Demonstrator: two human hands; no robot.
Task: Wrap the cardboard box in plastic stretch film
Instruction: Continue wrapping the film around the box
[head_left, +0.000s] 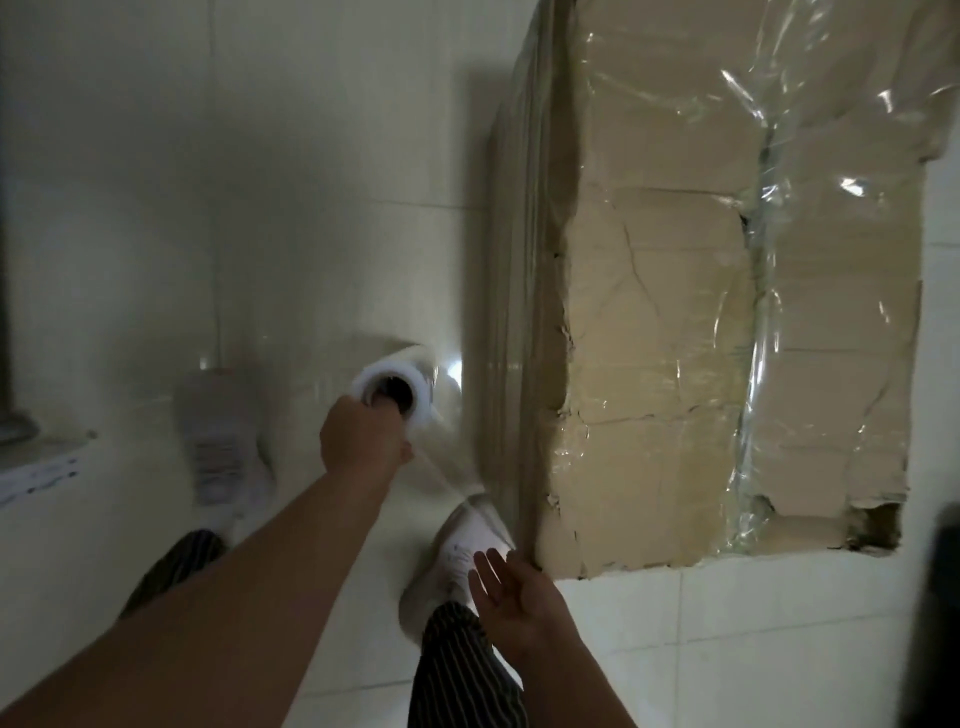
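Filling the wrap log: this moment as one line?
left hand: grips film roll | right hand: open beside cardboard box | film: stretched to box | box: partly wrapped

cardboard box (649, 338): tan, torn, on the floor (727, 649) to your right, partly film-covered.
film roll (397, 397): white, left, sheet stretched to the box.

Box: your tan cardboard box (649, 312) is cut off above.
Left grip (363, 441): fingertips hidden inside your white stretch-film roll (374, 375).

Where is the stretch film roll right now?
In the head view the stretch film roll is left of centre, held at its end by the left hand, just left of the cardboard box.
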